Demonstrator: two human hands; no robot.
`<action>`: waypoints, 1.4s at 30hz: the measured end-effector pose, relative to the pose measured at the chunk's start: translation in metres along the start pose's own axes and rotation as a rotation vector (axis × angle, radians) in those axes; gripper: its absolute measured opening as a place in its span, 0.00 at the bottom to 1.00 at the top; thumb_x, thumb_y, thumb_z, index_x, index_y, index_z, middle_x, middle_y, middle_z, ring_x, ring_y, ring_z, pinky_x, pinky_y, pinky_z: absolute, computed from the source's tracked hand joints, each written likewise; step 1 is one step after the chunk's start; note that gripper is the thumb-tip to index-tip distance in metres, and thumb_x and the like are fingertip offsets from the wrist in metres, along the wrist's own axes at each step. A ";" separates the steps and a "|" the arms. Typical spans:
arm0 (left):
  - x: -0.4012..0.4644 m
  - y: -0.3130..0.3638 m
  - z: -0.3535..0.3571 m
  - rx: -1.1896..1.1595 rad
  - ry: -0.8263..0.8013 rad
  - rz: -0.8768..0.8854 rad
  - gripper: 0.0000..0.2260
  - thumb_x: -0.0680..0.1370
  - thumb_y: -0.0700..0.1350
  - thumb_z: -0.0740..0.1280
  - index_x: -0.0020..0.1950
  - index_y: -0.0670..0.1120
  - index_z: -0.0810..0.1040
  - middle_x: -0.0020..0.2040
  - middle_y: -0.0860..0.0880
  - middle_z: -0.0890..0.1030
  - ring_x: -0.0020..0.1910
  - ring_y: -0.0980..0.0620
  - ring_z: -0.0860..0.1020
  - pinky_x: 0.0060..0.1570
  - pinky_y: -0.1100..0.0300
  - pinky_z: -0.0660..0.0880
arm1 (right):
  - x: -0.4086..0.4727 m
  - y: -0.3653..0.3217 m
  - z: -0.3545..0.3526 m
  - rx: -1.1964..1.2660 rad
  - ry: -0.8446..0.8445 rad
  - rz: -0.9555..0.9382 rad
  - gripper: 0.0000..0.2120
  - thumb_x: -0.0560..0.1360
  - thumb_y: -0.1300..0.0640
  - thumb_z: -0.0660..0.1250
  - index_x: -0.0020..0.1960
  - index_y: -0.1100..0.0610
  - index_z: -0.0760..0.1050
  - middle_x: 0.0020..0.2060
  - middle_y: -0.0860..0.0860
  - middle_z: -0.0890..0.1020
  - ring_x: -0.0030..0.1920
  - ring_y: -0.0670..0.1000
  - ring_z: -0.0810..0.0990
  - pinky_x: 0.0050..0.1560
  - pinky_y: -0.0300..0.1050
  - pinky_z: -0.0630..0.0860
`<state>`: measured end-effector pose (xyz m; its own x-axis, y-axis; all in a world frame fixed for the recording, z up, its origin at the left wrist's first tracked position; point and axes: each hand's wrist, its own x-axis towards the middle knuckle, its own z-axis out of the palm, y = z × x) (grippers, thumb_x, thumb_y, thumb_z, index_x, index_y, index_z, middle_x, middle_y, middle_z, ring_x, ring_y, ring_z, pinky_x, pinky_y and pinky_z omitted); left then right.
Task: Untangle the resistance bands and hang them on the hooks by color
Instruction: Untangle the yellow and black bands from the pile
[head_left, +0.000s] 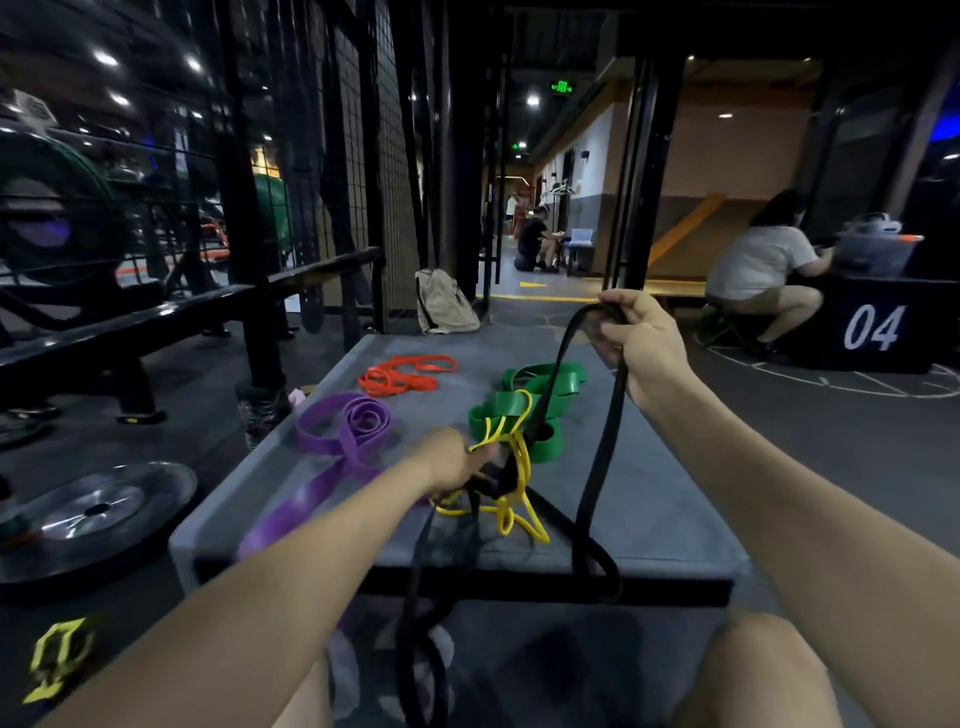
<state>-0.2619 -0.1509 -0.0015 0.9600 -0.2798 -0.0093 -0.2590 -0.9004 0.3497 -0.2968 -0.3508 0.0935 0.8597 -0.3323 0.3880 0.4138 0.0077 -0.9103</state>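
On the grey box top (649, 499) lie several resistance bands. My right hand (641, 338) is shut on a black band (597, 467), lifting its loop high; the band runs down and hangs over the box's near edge. My left hand (457, 460) grips the knot where a thin yellow band (511, 506) and black band strands (426, 597) cross. The yellow band also threads through the green band (535, 400) behind. A purple band (345, 431) lies to the left, one end draped off the box. An orange band (402, 374) lies coiled at the far left.
A black metal rack and mesh fence (291, 208) rise to the left. A weight plate (93, 512) lies on the floor at left. A beige bag (444, 301) leans beyond the box. A person sits by a black box marked 04 (878, 327) at right.
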 end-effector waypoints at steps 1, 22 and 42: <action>0.005 0.009 0.009 -0.151 -0.033 -0.006 0.28 0.81 0.58 0.50 0.60 0.35 0.75 0.60 0.34 0.76 0.61 0.40 0.74 0.51 0.56 0.69 | 0.003 0.002 0.000 0.029 0.003 0.009 0.16 0.76 0.75 0.53 0.49 0.56 0.71 0.42 0.50 0.78 0.36 0.45 0.76 0.37 0.37 0.70; 0.052 0.014 0.058 -0.114 -0.009 0.213 0.05 0.75 0.41 0.66 0.49 0.45 0.78 0.49 0.43 0.79 0.50 0.45 0.78 0.45 0.60 0.72 | 0.042 0.055 -0.050 0.212 0.250 0.121 0.17 0.76 0.74 0.54 0.50 0.55 0.72 0.46 0.53 0.79 0.44 0.50 0.79 0.49 0.46 0.74; 0.076 -0.072 0.007 -0.285 0.360 -0.080 0.14 0.70 0.27 0.63 0.50 0.39 0.80 0.53 0.43 0.80 0.52 0.48 0.79 0.48 0.64 0.71 | 0.051 0.125 -0.074 -0.387 0.399 0.342 0.09 0.77 0.63 0.61 0.55 0.54 0.73 0.53 0.57 0.80 0.49 0.54 0.78 0.47 0.49 0.73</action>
<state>-0.1711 -0.1092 -0.0340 0.9646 -0.0344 0.2615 -0.1916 -0.7725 0.6054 -0.2237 -0.4361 -0.0113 0.7159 -0.6962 0.0518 -0.0649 -0.1402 -0.9880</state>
